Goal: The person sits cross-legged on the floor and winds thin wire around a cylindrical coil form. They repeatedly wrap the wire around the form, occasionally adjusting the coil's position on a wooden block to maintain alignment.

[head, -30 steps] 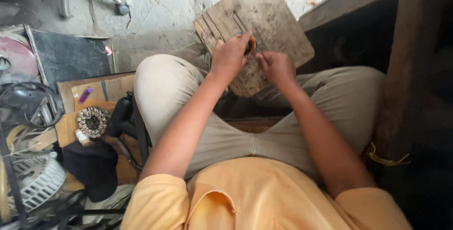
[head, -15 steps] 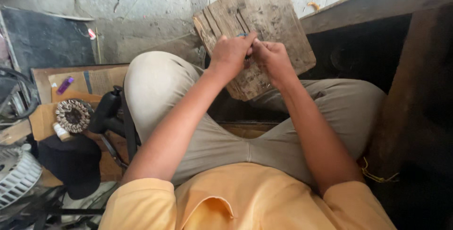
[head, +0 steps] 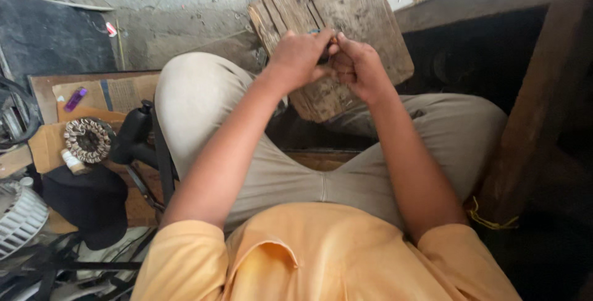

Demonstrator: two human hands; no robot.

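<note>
Seated person, knees apart, both hands raised over a worn wooden board (head: pixel 346 29) that lies on the concrete floor (head: pixel 185 29) at 12 o'clock from the lap.

Change over the last second: the hands were a little apart, the left hand (head: pixel 301 60) pinching a small brown-orange piece and the right hand (head: pixel 358 66) resting beside it. Now they have come together and touch fingertip to fingertip. The camera has also tilted, so the board sits higher in view; the board itself does not seem to have shifted on the floor.

State now: the left hand is curled closed, thumb and fingers pinched round a small dark piece (head: pixel 325 51) with a bit of orange at its top. The right hand is half closed, its fingertips meeting the same piece from 3 o'clock. What the piece is, too small to tell. It sits between the two hands, above the board's middle, not resting on it.

Reading: fine two-handed work on the piece looks under way, both hands now sharing the grip.

At 9 o'clock: a round wound coil (head: pixel 88 140), a purple lighter (head: pixel 75 99) on cardboard (head: pixel 123 94), and a dark cap (head: pixel 86 205).
</note>
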